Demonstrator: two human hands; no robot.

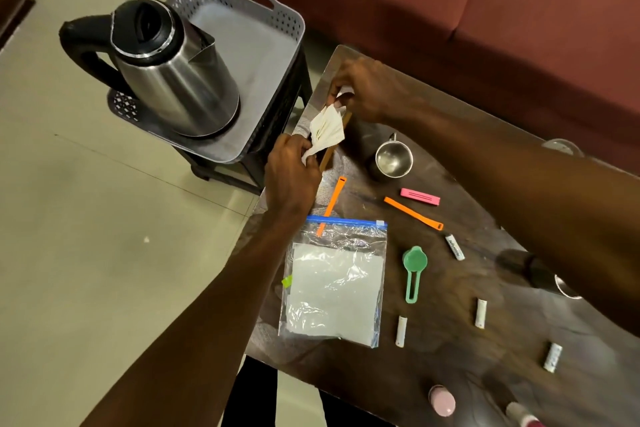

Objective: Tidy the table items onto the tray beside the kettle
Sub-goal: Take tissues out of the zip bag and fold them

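Near the table's far corner, both hands' fingers (313, 152) pinch a crumpled white paper (327, 130) stretched between them.

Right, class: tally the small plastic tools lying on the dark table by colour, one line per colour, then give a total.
Orange strips: 2
Pink clip: 1
Green scoop: 1
Total: 4
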